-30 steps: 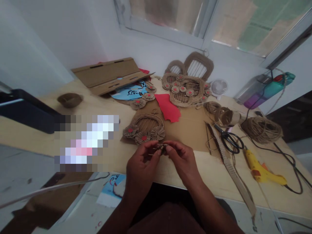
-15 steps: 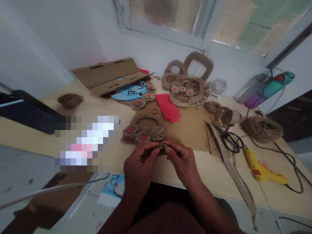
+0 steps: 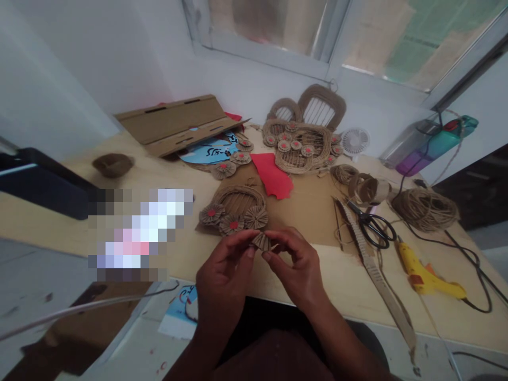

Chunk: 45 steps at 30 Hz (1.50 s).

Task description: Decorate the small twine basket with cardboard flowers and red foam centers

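Between the fingertips of my left hand [image 3: 228,270] and my right hand [image 3: 296,264] is a small piece of pleated brown cardboard [image 3: 262,242], fanned out from its lower end. Both hands pinch it, one at each side, over the table's front edge. Just beyond it lies a twine-wrapped frame [image 3: 242,200] with pleated cardboard rosettes [image 3: 232,225] along its lower side; two of them have red centres. Behind the right fingers, a cardboard sheet [image 3: 313,211] lies flat with a red paper piece [image 3: 273,177] on it.
At right are scissors [image 3: 375,227], a corrugated strip [image 3: 371,272], a yellow glue gun [image 3: 431,275] with its cord, and a twine ball [image 3: 426,209]. More decorated twine frames [image 3: 307,148] stand at the back by a small fan [image 3: 356,142]. An opened cardboard box [image 3: 178,124] sits back left.
The pleated piece has spread into a visible fan between my fingers. My thumbs have moved lower and apart, and my right fingers have opened out a little.
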### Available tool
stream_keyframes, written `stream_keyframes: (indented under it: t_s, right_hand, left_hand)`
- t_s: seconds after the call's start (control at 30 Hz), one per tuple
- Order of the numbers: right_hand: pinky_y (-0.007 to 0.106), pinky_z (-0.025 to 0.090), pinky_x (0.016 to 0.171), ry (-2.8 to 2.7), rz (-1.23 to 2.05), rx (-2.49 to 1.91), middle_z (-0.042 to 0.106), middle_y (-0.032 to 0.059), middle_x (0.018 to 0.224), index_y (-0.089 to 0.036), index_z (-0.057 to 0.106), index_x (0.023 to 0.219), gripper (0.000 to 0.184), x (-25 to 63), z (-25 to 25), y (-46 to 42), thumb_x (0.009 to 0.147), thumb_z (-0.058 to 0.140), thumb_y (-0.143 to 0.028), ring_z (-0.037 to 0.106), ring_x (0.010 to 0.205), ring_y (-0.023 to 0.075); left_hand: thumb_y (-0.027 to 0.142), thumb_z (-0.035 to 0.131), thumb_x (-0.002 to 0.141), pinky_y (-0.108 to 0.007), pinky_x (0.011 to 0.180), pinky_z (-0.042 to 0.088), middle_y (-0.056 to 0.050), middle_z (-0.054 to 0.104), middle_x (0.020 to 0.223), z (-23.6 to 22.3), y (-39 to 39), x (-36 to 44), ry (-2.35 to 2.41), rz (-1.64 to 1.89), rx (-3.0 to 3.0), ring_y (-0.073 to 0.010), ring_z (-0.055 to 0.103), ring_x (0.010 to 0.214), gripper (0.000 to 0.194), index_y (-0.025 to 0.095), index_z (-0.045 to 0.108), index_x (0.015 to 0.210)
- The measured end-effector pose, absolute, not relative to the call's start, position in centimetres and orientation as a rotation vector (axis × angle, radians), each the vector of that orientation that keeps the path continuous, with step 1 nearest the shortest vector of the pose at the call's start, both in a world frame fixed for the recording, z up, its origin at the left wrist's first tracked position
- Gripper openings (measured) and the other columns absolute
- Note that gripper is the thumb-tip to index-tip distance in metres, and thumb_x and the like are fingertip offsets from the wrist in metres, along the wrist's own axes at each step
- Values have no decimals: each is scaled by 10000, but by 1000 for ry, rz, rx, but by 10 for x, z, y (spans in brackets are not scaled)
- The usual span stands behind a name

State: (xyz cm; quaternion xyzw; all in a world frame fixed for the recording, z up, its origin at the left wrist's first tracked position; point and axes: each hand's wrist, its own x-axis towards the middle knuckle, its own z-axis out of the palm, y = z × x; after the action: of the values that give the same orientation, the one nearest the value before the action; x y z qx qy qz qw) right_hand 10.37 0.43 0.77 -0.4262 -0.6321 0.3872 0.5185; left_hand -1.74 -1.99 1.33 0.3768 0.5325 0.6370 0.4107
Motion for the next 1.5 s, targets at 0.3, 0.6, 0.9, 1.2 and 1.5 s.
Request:
stream_keyframes:
  t_s: [0.3,0.6,0.9,1.2,1.5]
  right_hand:
    - [355,545,862,-1861,407,-940,637,112,1105,-197,625,1126,282,106,7,-5,873,586,-79,628,1015,207]
    - [295,560,675,-1703,736,-1066,700,32,922,-254,660,1085,267,108,11,1,842,615,-152,650,809,169]
    - [323,556,751,-1867,413,-940,711,76,939,-192,662,1043,213,105,10,9,873,586,-89,662,864,186]
    - [337,489,638,-2037,33,-946,703,77,830,-160,677,977,114,104,8,12,902,594,-135,608,722,201]
    - [342,415,640,-2323,19,-932,707,53,804,-195,649,1010,169,109,8,9,958,495,-150,583,680,195]
  left_hand:
    - [152,761,679,-191,850,532,11,763,953,13,-17,-18,1074,1616,631,-131,680,965,239,241,715,896]
    - [98,704,718,-207,843,550,23,759,940,11,-16,-18,1094,1679,772,-124,690,925,245,260,720,901]
    - [150,673,772,-336,946,541,-3,746,1008,8,-21,-27,1317,1587,1092,-178,691,971,230,248,708,977]
    - [164,588,845,-322,919,555,14,750,1075,3,-19,-36,1595,1431,1653,-182,686,1030,313,265,636,1137]
    - [211,620,820,-359,901,562,7,751,1080,-1,-26,-41,1575,1345,1515,-223,694,1020,468,331,569,1270]
